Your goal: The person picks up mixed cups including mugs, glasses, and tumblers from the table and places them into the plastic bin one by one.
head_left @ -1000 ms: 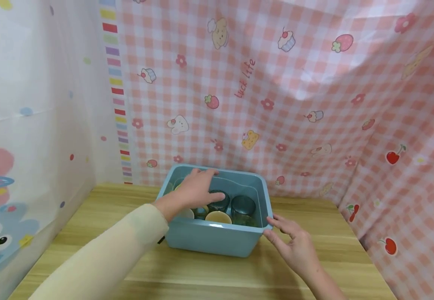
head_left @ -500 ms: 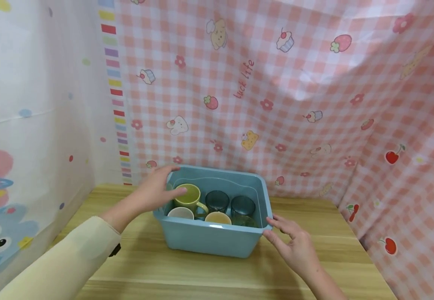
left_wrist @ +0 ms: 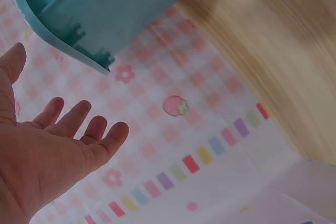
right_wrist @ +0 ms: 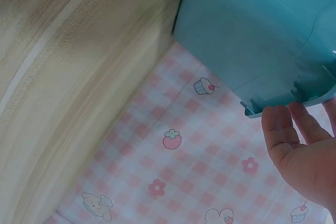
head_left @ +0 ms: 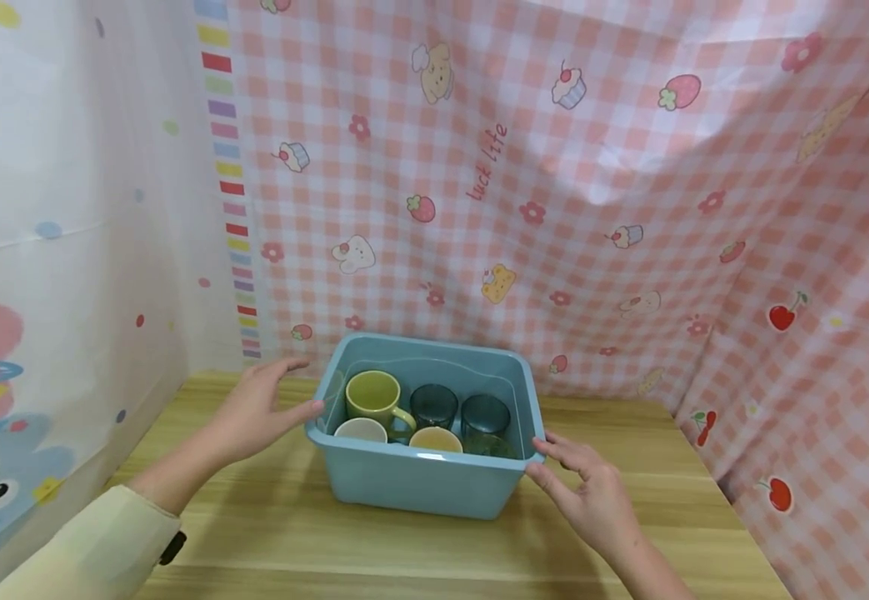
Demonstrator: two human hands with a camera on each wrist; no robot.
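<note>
A light-blue plastic storage bin (head_left: 427,479) stands on the wooden table in the head view. Inside it are a green mug (head_left: 372,392) with a handle, a white cup (head_left: 362,429), a yellowish cup (head_left: 436,439), two dark glass cups (head_left: 434,405) and a greenish glass (head_left: 490,446) partly hidden by the front wall. My left hand (head_left: 257,412) hovers beside the bin's left end, thumb and fingers spread, apart from the rim and holding nothing. At the front right corner, my right hand (head_left: 591,492) holds the rim, its fingertips against the lip in the right wrist view.
The wooden table (head_left: 269,533) carries the bin near its back edge. A pink checked cloth (head_left: 479,167) hangs right behind the bin and along the right. To the left hangs a white printed curtain (head_left: 74,208).
My left hand has come up out of the bin and moved left past its rim, uncovering the green mug and white cup. My right hand stays at the corner.
</note>
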